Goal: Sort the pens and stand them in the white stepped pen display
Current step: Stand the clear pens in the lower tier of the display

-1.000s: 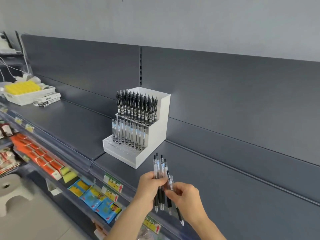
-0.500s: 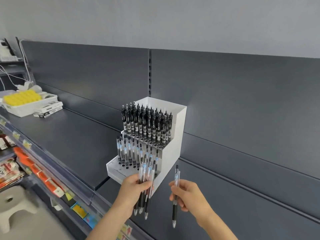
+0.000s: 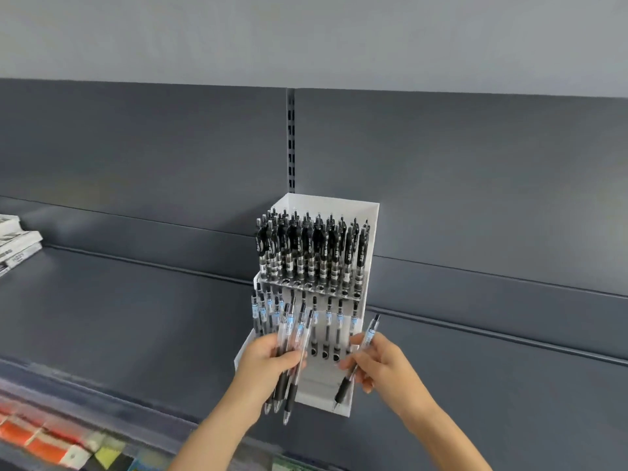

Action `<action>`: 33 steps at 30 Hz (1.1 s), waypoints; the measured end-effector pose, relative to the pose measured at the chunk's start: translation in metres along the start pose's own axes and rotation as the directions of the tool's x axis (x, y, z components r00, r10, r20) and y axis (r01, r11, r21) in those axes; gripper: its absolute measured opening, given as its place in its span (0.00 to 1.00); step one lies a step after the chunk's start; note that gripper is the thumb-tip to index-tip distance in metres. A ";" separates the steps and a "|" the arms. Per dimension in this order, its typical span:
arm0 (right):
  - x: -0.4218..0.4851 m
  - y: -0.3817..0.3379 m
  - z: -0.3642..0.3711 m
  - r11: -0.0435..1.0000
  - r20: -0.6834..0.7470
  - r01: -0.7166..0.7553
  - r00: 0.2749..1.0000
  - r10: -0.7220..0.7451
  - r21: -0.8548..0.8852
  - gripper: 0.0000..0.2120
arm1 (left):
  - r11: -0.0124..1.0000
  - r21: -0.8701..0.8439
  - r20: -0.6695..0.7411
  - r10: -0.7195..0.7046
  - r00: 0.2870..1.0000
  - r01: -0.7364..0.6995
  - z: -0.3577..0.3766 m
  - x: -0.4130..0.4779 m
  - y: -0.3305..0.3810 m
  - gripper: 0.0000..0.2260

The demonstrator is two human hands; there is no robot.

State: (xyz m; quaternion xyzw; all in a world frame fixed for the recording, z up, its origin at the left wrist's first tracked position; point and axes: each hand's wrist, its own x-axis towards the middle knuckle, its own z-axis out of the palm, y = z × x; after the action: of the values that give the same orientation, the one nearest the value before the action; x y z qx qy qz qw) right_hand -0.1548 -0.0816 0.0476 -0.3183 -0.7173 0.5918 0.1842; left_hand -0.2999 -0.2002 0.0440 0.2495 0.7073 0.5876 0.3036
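Note:
The white stepped pen display (image 3: pixel 368 253) stands on the dark grey shelf against the back panel. Its top step is packed with black pens (image 3: pixel 309 246). The middle step holds several clear pens (image 3: pixel 328 321) with blue labels. The lowest step (image 3: pixel 319 390) shows bare holes. My left hand (image 3: pixel 268 362) grips a bundle of clear pens (image 3: pixel 292 338), tips down, in front of the display's left side. My right hand (image 3: pixel 380 360) pinches a single clear pen (image 3: pixel 365 345), tilted, with its tip over the lowest step's right end.
The dark grey shelf (image 3: pixel 136 317) stretches left and right of the display. Stacked white boxes (image 3: pixel 15 243) lie at the far left edge. Below the shelf's front rail, coloured packets (image 3: pixel 40 443) hang on a lower level.
The view has swung closer, facing the display head-on. Both hands have risen to the display; the right hand's single pen now tilts over the lowest step.

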 end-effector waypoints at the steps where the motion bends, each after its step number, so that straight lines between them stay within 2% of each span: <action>1: -0.001 -0.001 0.009 1.000 -0.032 -0.003 0.999 0.002 -0.014 0.09 | 1.000 0.001 0.014 0.008 1.000 -0.008 -0.011 0.001 -0.002 0.06; 5: 0.000 -0.008 0.042 0.998 -0.142 -0.006 0.990 -0.002 -0.056 0.11 | 1.000 0.010 0.060 0.013 0.998 -0.014 -0.049 0.002 -0.014 0.06; 8: 0.005 -0.019 0.062 0.996 -0.227 0.005 0.974 -0.024 -0.084 0.08 | 1.000 0.001 0.071 0.014 0.997 -0.015 -0.072 0.004 -0.019 0.06; 13: 0.023 -0.041 0.087 0.947 -0.370 0.024 0.917 -0.148 -0.321 0.07 | 1.000 -0.015 0.081 0.011 0.997 -0.010 -0.093 0.008 -0.024 0.06; 18: 0.040 -0.043 0.105 0.880 -0.361 -0.019 0.916 -0.175 -0.475 0.07 | 1.000 -0.024 0.083 0.016 0.996 -0.014 -0.108 0.008 -0.025 0.05; 24: 0.056 -0.034 0.123 0.719 -0.247 -0.079 0.960 -0.131 -0.691 0.06 | 0.999 -0.049 0.078 0.023 0.997 -0.019 -0.115 0.015 -0.025 0.05; 26: 0.057 -0.029 0.126 0.720 -0.280 -0.089 0.948 -0.150 -0.689 0.07 | 0.998 -0.055 0.075 0.030 0.997 -0.026 -0.114 0.017 -0.023 0.05; 30: 0.053 -0.024 0.127 0.840 -0.399 -0.084 0.902 -0.164 -0.536 0.09 | 0.997 -0.080 0.087 0.026 0.996 -0.019 -0.111 0.020 -0.019 0.06; 33: 0.054 -0.020 0.126 0.839 -0.414 -0.076 0.892 -0.185 -0.539 0.08 | 0.996 -0.086 0.089 0.029 0.996 -0.021 -0.105 0.021 -0.018 0.05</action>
State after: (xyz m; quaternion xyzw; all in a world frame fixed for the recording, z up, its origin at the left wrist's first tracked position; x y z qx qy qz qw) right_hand -0.2793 -0.1396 0.0315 -0.4640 -0.8014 0.2693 0.2645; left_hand -0.3904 -0.2603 0.0367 0.2714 0.6641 0.6090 0.3383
